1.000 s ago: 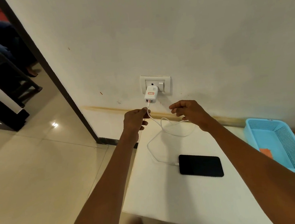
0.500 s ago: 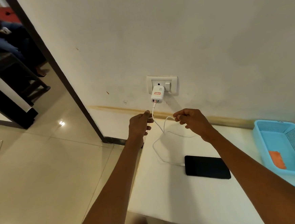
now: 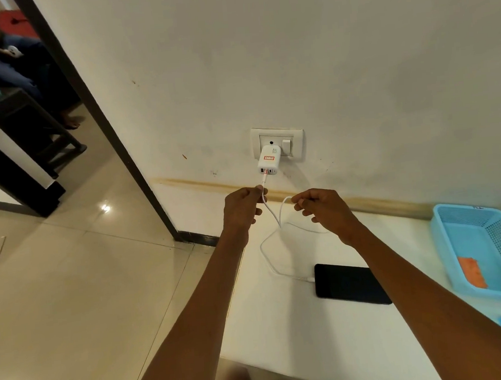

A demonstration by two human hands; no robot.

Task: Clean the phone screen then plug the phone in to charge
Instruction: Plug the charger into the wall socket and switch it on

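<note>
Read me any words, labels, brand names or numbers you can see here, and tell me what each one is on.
No text here can be read.
Red-bordered label on the white charger in the wall socket: too blurred to read.
Dark mark on the far rim of the blue basket: too small to tell.
Phone screen: dark, nothing showing.
Orange cloth in the basket: no print visible.

Probably a home: tiled floor [image 3: 71, 294], doorway [image 3: 93, 112], wall socket [image 3: 294, 140].
</note>
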